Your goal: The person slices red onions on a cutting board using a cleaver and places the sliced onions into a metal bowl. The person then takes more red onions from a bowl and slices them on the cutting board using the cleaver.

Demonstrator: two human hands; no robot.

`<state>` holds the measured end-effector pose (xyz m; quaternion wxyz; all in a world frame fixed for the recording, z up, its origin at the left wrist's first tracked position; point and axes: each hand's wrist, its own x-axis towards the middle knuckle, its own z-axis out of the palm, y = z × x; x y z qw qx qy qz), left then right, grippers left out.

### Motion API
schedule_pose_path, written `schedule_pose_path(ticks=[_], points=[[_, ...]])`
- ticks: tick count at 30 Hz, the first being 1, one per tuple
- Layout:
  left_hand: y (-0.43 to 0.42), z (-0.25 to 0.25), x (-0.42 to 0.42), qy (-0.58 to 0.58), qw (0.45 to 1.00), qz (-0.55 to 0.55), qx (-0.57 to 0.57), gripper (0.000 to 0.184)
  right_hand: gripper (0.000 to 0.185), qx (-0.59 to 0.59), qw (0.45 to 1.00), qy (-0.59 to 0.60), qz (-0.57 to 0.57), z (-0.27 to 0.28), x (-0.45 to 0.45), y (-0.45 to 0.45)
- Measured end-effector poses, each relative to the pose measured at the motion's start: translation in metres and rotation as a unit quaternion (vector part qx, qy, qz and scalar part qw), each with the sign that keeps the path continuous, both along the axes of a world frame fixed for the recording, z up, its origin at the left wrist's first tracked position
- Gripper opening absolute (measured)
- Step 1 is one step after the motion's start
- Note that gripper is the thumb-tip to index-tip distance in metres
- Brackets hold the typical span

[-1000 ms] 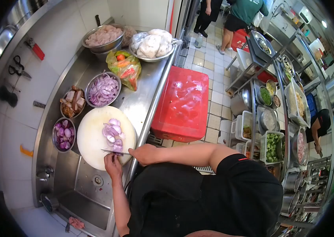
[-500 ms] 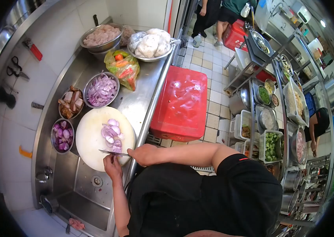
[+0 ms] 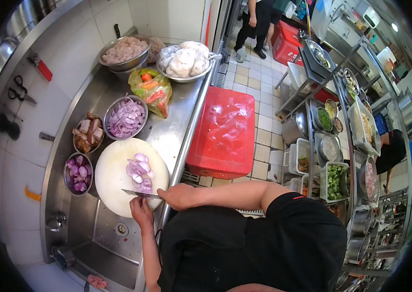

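A round white cutting board lies across the steel counter and sink, with peeled and cut purple onions on it. My right hand is closed round the handle of a knife, whose blade points left over the board beside the onions. My left hand is at the board's near edge just below the blade, fingers bent together; what they hold, if anything, is hidden. Beyond the board stand a bowl of sliced onions, a bowl of whole purple onions and a bowl of browned meat.
At the counter's far end are a bowl of raw meat, a bowl of white bagged food and a bag of vegetables. A red crate stands right of the counter. Shelves line the right; other people stand farther off.
The view has shifted slightly, so the board sits lower. The knife stays in my right hand and my left hand remains below it. In the background, people have moved.
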<state>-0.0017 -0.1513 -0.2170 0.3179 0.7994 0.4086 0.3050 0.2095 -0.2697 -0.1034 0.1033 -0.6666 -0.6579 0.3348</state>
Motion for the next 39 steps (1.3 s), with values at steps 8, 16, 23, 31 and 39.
schedule_pose_path(ticks=[8,16,23,31,39], points=[[0.000,0.000,0.000,-0.002,1.000,-0.001,-0.005,0.012,0.041,-0.010,1.000,0.016,-0.013,-0.011,-0.004,0.008],[0.003,-0.015,0.004,0.007,1.000,0.005,0.018,0.016,0.041,-0.056,0.998,0.010,-0.004,-0.024,-0.007,0.033],[0.008,0.014,0.006,-0.021,1.000,0.011,-0.008,0.026,0.028,-0.009,0.991,0.021,-0.129,0.019,0.023,0.040],[0.069,0.052,0.079,0.076,0.996,0.012,0.054,0.047,0.027,0.066,0.971,0.023,-0.227,0.016,0.067,0.030],[0.119,0.039,0.059,0.202,0.972,-0.021,-0.118,0.040,0.032,0.031,0.970,0.055,-0.237,0.009,0.065,-0.004]])
